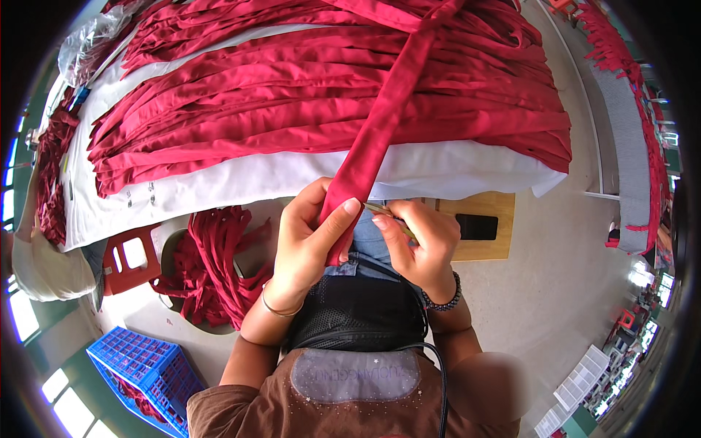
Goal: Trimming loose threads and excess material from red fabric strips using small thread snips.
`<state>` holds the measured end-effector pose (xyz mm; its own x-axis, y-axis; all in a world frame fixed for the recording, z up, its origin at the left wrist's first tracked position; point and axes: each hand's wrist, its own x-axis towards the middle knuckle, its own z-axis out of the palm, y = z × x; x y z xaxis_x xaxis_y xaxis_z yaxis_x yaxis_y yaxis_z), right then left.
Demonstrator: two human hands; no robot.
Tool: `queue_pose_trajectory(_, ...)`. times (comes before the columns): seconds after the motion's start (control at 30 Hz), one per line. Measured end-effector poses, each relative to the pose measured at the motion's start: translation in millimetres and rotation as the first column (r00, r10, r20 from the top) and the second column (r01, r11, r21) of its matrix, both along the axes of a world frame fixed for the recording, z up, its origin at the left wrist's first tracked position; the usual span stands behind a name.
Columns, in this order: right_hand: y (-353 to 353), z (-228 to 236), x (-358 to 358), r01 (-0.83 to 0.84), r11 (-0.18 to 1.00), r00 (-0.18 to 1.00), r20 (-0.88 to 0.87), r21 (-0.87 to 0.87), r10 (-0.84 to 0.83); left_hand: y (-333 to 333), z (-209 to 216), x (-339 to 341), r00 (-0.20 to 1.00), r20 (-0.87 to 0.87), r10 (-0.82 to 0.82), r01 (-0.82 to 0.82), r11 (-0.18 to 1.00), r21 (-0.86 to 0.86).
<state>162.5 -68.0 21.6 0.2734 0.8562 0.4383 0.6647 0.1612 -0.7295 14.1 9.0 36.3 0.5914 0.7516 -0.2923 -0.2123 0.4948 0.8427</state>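
Observation:
My left hand (310,230) is closed on the wide end of a red necktie (383,124), with the thumb lying over its front. From there the necktie runs up and away across a heap of similar red neckties (255,102). Close to the necktie's right edge, my right hand (423,237) is closed on a slim brass-coloured tool (377,209). Fingers cover most of this tool, so its exact kind does not show. Its tip points toward the left thumb.
White cloth (241,175) covers the table under the heap. Below right, a black phone (478,227) lies on a wooden stool (500,248). To the left are a red plastic stool (131,259), a tub of red strips (219,270) and a blue crate (146,376).

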Motion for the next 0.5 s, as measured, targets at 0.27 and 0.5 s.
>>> queue_pose_trajectory(0.27,1,-11,-8,0.027,0.998,0.993,-0.112,0.048,-0.022,3,-15,-4,0.883,0.469,0.034,0.292,0.742,-0.604)
queue_pose_trajectory(0.5,3,-13,-7,0.0,0.999,1.0,-0.021,0.045,0.001,2,-18,-5,0.879,0.476,-0.036,0.321,0.782,-0.535)
